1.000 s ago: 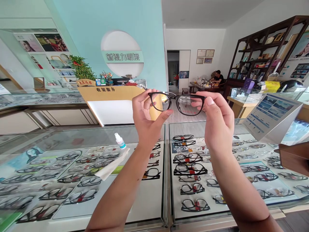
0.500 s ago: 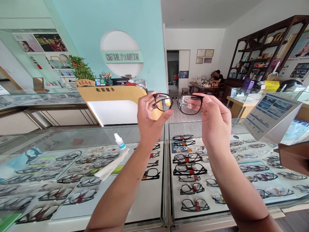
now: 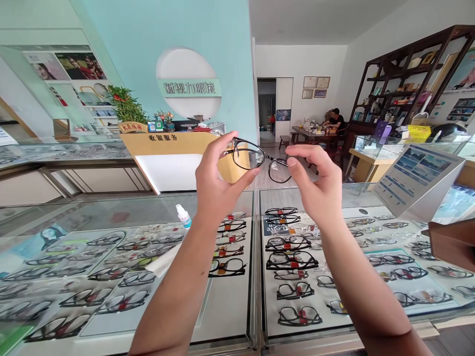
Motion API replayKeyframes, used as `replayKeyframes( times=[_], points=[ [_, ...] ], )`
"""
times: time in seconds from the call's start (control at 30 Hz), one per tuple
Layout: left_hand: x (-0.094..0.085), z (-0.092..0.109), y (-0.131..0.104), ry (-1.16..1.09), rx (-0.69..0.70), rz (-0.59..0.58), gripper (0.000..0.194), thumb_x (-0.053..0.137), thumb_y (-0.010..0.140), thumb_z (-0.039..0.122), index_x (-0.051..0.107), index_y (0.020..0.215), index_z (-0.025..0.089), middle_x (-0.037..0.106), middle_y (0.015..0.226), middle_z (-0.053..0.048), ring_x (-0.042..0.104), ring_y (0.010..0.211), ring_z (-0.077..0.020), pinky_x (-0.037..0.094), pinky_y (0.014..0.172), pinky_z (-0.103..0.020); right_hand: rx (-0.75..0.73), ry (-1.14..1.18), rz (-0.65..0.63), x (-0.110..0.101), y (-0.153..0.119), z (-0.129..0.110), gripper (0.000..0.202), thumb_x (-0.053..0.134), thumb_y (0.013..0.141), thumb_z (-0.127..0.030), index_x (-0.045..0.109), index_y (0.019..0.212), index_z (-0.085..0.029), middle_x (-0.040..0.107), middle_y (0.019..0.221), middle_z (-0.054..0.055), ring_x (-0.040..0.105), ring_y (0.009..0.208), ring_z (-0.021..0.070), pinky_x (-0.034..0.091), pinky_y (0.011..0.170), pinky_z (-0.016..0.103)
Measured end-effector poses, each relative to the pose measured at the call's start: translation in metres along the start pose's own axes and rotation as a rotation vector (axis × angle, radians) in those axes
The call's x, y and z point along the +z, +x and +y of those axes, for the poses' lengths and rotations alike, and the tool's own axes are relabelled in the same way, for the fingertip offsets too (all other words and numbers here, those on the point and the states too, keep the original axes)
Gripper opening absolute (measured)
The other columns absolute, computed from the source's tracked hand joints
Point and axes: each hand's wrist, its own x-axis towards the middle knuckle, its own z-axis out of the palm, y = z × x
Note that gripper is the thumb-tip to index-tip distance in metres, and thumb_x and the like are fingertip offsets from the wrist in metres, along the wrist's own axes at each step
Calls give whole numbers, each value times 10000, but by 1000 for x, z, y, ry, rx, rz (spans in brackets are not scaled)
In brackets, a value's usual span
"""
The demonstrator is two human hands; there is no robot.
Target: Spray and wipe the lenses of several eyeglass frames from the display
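Observation:
A pair of black-framed eyeglasses [image 3: 248, 155] is held up in front of me above the glass counter, tilted down toward the right. My left hand [image 3: 215, 185] is closed on its left side, thumb at the lower rim and index finger at the top corner. At the other end, my right hand [image 3: 322, 185] pinches the right lens's outer edge between thumb and fingers, which hide that corner. A small white spray bottle [image 3: 183, 216] stands on the counter left of my left forearm. Beside it lies a pale cloth [image 3: 163, 263], partly covered by that forearm.
Several rows of eyeglasses [image 3: 292, 259] lie inside the glass display counter [image 3: 232, 326]. A slanted information stand [image 3: 419, 178] and a brown box [image 3: 451, 247] are at the right. Farther back are a reception desk [image 3: 174, 170] and a person [image 3: 336, 120] seated at a table.
The eyeglasses have tilted, their right side dropping. My right hand has moved left, its fingers now over the right lens edge. My left hand has shifted slightly left.

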Motion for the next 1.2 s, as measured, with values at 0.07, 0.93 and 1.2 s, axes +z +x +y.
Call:
replayKeyframes(
  times=[0.07,0.93,1.2],
  points=[
    [-5,10,1,72,28,-43,771,901,958,537,577,1634,357,679,1622,-97,644,1537,-361,539,1306,-556,-20,-43,-58,0,1,-1,123,715,1079,-284,834,1107,-297,866,1214,58,772,1248,292,548,1134,526],
    [9,13,-1,-412,-103,-137,763,972,895,467,638,1566,327,758,1472,-96,780,1374,-340,693,1173,-538,252,328,-351,-3,5,16,299,764,1072,-522,846,974,-252,842,1078,50,737,1006,209,573,948,391],
    [5,4,-2,-474,-162,-222,804,933,890,638,601,1575,378,809,1390,-111,856,1199,-322,766,973,-464,315,412,-471,-5,9,11,476,779,1016,-692,834,929,-228,786,880,18,654,812,165,548,776,334]
  ],
)
